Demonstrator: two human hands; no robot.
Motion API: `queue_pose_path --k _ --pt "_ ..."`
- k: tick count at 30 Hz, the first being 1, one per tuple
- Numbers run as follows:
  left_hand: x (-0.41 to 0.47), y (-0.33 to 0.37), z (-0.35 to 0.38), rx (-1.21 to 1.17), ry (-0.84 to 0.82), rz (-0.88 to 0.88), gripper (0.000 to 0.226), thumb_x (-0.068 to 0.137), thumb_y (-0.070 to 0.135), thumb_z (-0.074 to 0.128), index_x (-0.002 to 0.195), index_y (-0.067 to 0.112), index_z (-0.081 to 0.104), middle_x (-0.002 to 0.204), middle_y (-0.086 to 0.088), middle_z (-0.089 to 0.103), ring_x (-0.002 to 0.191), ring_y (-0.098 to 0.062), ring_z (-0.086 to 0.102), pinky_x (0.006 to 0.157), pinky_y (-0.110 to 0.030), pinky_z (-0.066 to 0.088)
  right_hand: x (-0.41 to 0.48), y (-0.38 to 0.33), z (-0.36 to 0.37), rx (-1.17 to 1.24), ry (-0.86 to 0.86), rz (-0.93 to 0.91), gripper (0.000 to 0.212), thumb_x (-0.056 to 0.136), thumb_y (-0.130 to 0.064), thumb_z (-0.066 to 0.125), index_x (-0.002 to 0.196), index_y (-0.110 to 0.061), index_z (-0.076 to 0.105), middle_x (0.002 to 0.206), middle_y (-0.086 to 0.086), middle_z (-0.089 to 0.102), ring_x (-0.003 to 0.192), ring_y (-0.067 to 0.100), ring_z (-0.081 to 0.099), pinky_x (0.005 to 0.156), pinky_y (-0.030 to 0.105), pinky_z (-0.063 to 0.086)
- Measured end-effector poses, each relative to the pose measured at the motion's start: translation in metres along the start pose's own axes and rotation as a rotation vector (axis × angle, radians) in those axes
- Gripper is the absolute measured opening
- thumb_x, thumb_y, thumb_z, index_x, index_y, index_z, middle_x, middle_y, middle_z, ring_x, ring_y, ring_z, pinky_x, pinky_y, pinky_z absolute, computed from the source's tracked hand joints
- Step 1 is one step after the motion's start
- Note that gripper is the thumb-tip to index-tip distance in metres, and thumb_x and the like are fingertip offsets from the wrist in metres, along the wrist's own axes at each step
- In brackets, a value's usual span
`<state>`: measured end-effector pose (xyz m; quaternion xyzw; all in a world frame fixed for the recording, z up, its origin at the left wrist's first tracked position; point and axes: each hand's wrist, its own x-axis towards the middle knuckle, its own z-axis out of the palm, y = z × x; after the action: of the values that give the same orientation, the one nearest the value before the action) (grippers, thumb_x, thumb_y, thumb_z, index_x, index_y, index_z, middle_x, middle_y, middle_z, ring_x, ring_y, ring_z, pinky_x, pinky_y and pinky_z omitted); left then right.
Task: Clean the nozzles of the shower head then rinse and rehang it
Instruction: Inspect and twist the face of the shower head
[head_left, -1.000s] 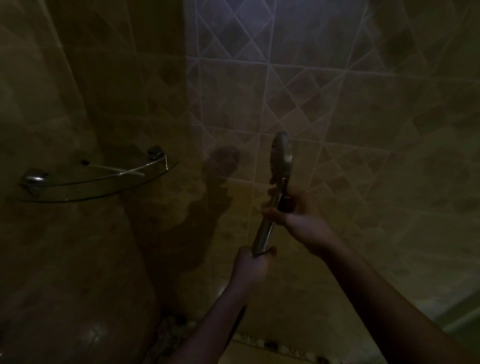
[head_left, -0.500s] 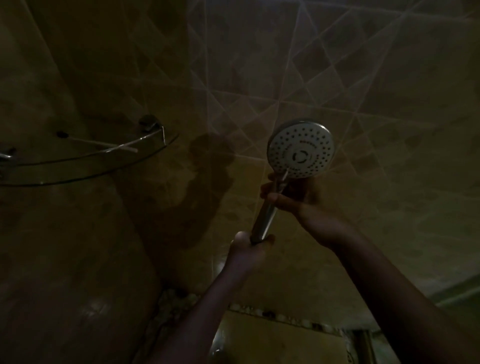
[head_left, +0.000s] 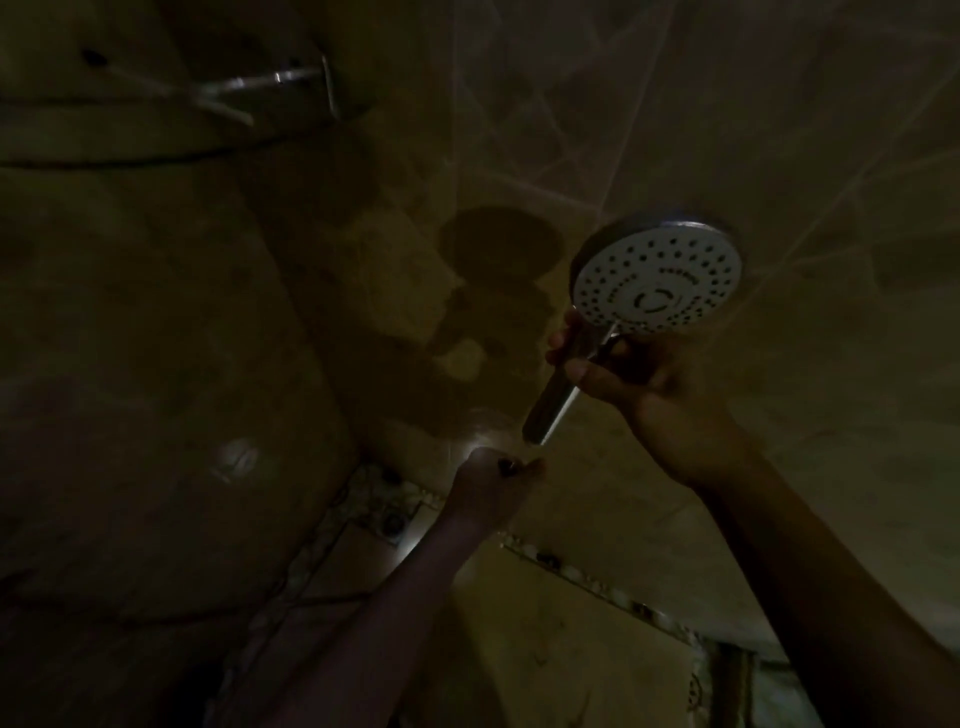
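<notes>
The shower head (head_left: 657, 280) is a round white disc with rings of dark nozzles, and it faces me at the right of centre. Its chrome handle (head_left: 550, 405) slants down to the left. My right hand (head_left: 644, 384) grips the handle just under the disc, with fingers wrapped around it. My left hand (head_left: 493, 483) is a closed fist just below the handle's lower tip, with a small gap between them. A dark round piece shows in the fist, apparently the hose end. The light is too dim to be sure.
A glass corner shelf (head_left: 156, 150) with a metal bracket (head_left: 270, 80) hangs at the upper left. Tiled walls surround the space, with a pebble-tile border (head_left: 374, 499) low down. A chrome fitting (head_left: 730, 680) shows at the bottom right.
The shower head has turned from edge-on to face me and moved right. My left hand, which gripped the handle's bottom end, now sits slightly below it. The view has tilted downward.
</notes>
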<state>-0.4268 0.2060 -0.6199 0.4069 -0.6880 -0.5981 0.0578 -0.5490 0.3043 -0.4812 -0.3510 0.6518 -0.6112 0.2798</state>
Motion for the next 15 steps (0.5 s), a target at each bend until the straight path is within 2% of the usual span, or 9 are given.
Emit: queue_pose_path --k 2,4,6,8,10,11,13,15 --pt "0.013 -0.028 0.01 0.044 0.031 -0.021 0.051 0.084 0.031 0.074 0.047 0.018 0.042 0.047 -0.003 0.043 0.045 -0.014 0.043 0.059 -0.033 0.038 0.001 0.028 -0.003 -0.037 -0.024 0.007 0.022 0.091 0.006 0.064 0.112 0.0 0.067 0.111 0.011 0.074 0.113 0.022 0.069 0.097 0.036 0.055" --pt "0.027 -0.059 0.02 0.11 0.035 -0.025 0.052 0.087 0.033 0.071 0.048 0.015 0.042 0.048 -0.008 0.046 0.047 -0.012 0.044 0.06 -0.031 0.038 0.001 0.063 -0.003 -0.065 -0.013 0.021 0.02 0.091 0.004 0.066 0.11 0.0 0.069 0.105 0.003 0.076 0.107 0.013 0.071 0.089 0.024 0.056" --pt "0.04 -0.092 0.029 0.211 0.03 -0.028 0.05 0.089 0.038 0.067 0.052 0.013 0.044 0.052 -0.003 0.047 0.05 -0.01 0.046 0.06 -0.029 0.038 0.0 0.104 -0.003 -0.073 -0.005 0.04 0.02 0.09 0.003 0.067 0.109 -0.001 0.07 0.107 0.005 0.076 0.107 0.016 0.071 0.09 0.028 0.057" --pt "0.059 -0.134 0.039 0.341 0.035 -0.045 0.049 0.09 0.046 0.062 0.06 0.008 0.053 0.06 -0.004 0.055 0.059 -0.015 0.054 0.06 -0.03 0.04 0.0 0.154 -0.003 -0.08 -0.003 0.075 0.021 0.09 0.001 0.068 0.111 0.001 0.069 0.111 0.01 0.075 0.108 0.019 0.071 0.092 0.034 0.057" --pt "0.077 -0.182 0.049 0.461 0.015 -0.076 0.049 0.091 0.053 0.057 0.064 0.012 0.055 0.066 -0.005 0.057 0.065 -0.019 0.055 0.06 -0.028 0.04 -0.002 0.21 0.0 -0.095 0.006 0.124 0.021 0.089 -0.003 0.069 0.111 -0.001 0.071 0.112 0.006 0.075 0.107 0.015 0.071 0.09 0.035 0.057" --pt "0.083 -0.201 0.051 0.519 -0.003 -0.097 0.049 0.092 0.054 0.055 0.064 0.014 0.054 0.07 -0.008 0.06 0.069 -0.022 0.058 0.063 -0.028 0.043 -0.004 0.232 0.001 -0.107 0.007 0.154 0.021 0.089 -0.005 0.07 0.11 -0.003 0.072 0.111 0.002 0.076 0.106 0.014 0.072 0.09 0.036 0.057" --pt "0.098 -0.254 0.062 0.604 -0.043 -0.134 0.047 0.092 0.054 0.054 0.064 0.017 0.05 0.084 -0.012 0.067 0.083 -0.027 0.064 0.074 -0.032 0.048 -0.012 0.293 0.006 -0.134 -0.001 0.239 0.018 0.089 -0.007 0.071 0.107 -0.008 0.075 0.105 -0.003 0.078 0.104 0.021 0.073 0.089 0.047 0.06" --pt "0.113 -0.304 0.071 0.647 -0.079 -0.122 0.042 0.094 0.052 0.053 0.07 0.018 0.05 0.09 -0.01 0.068 0.091 -0.027 0.065 0.076 -0.032 0.048 -0.022 0.355 0.013 -0.132 -0.02 0.309 0.016 0.088 -0.008 0.073 0.101 -0.016 0.077 0.098 -0.007 0.08 0.1 0.021 0.074 0.093 0.054 0.057"
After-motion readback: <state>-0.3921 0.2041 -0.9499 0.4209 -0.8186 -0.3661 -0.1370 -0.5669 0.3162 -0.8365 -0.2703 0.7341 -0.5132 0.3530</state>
